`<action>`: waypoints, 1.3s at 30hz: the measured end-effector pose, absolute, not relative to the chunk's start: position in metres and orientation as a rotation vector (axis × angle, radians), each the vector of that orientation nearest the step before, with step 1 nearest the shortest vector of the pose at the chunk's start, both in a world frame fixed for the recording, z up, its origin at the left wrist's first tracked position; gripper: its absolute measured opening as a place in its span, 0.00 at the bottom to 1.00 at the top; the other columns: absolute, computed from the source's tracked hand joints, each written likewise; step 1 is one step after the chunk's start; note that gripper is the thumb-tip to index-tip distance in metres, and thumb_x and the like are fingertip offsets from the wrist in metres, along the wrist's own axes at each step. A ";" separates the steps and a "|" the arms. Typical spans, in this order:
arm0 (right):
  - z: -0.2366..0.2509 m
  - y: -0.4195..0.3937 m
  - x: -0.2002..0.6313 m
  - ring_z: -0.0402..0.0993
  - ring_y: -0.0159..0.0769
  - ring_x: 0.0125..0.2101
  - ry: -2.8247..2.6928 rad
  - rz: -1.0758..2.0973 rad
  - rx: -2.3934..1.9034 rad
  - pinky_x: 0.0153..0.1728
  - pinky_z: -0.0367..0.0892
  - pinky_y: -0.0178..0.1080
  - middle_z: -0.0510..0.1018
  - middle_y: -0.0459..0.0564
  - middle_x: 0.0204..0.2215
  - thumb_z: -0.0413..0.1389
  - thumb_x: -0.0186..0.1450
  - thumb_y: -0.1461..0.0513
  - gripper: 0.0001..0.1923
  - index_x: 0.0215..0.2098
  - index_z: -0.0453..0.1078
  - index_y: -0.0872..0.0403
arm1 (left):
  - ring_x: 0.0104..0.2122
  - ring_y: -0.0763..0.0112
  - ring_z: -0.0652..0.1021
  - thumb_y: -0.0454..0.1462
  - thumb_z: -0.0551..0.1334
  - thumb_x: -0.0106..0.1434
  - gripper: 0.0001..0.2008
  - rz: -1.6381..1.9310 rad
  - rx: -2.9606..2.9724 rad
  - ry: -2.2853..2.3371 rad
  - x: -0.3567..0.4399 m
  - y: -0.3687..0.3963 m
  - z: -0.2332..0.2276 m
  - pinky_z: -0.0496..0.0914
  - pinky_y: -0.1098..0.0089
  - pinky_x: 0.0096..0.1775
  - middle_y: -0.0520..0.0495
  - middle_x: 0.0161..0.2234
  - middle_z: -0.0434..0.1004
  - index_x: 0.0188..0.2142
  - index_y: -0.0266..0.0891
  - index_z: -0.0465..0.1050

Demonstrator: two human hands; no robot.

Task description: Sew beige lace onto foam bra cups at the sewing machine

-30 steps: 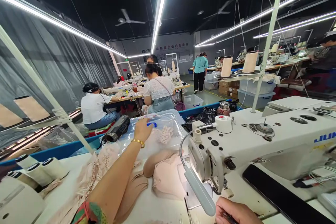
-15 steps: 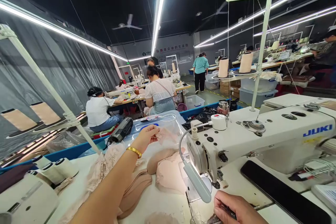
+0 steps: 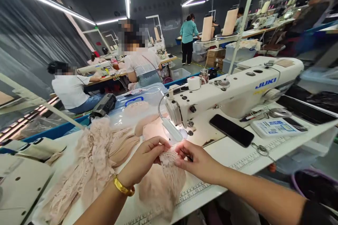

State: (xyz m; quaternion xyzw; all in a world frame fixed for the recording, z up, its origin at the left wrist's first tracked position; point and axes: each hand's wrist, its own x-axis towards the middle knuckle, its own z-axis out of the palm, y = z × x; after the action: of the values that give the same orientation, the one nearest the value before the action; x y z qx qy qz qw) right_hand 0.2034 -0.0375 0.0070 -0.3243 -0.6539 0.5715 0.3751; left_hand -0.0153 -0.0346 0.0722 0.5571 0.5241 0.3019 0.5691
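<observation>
My left hand (image 3: 144, 158), with a gold bangle on the wrist, pinches the top edge of a small pink lace piece (image 3: 169, 163). My right hand (image 3: 196, 161) grips the same lace piece from the right, with a thin dark tool between its fingers. Both hands sit over the white table (image 3: 232, 154), just in front of the needle area of the white JUKI sewing machine (image 3: 237, 88). Under the lace lies a pink bra cup (image 3: 158, 190). A pile of pink lace fabric (image 3: 89, 161) lies to the left of my left hand.
A black phone (image 3: 231, 130) lies on the table right of the needle. A clear plastic bin with a blue handle (image 3: 134, 103) stands behind the fabric. Thread cones (image 3: 229, 21) stand on a rack beyond the machine. Other people sit at machines further back.
My left hand has come back from the clear bin to the table front with a lace piece. My right hand rose to grip it too. The view tilted down and left.
</observation>
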 end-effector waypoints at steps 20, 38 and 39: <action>-0.022 0.008 0.229 0.65 0.36 0.35 -1.524 1.461 -0.926 0.40 0.60 0.39 0.69 0.44 0.32 0.61 0.65 0.54 0.11 0.34 0.70 0.53 | 0.26 0.72 0.72 0.55 0.64 0.65 0.24 0.610 1.410 1.159 -0.006 -0.003 0.016 0.67 0.72 0.31 0.48 0.26 0.77 0.27 0.36 0.74; -0.021 0.002 0.231 0.62 0.33 0.31 -1.384 1.503 -0.916 0.35 0.58 0.37 0.68 0.43 0.30 0.61 0.66 0.49 0.17 0.34 0.67 0.53 | 0.26 0.72 0.58 0.58 0.62 0.64 0.27 0.748 1.356 1.181 -0.005 -0.005 0.013 0.55 0.70 0.30 0.55 0.23 0.57 0.23 0.41 0.60; -0.021 0.002 0.231 0.61 0.32 0.30 -1.370 1.514 -0.927 0.34 0.58 0.37 0.67 0.43 0.30 0.61 0.66 0.49 0.17 0.33 0.66 0.53 | 0.27 0.71 0.59 0.58 0.62 0.64 0.27 0.756 1.324 1.178 -0.005 -0.005 0.013 0.56 0.70 0.30 0.54 0.24 0.58 0.23 0.41 0.61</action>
State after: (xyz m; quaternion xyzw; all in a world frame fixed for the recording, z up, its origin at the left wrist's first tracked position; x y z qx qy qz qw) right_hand 0.2310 0.0018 -0.0214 -0.3723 -0.5503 0.6079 0.4347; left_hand -0.0048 -0.0052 0.0134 0.5642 0.5020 0.3221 0.5709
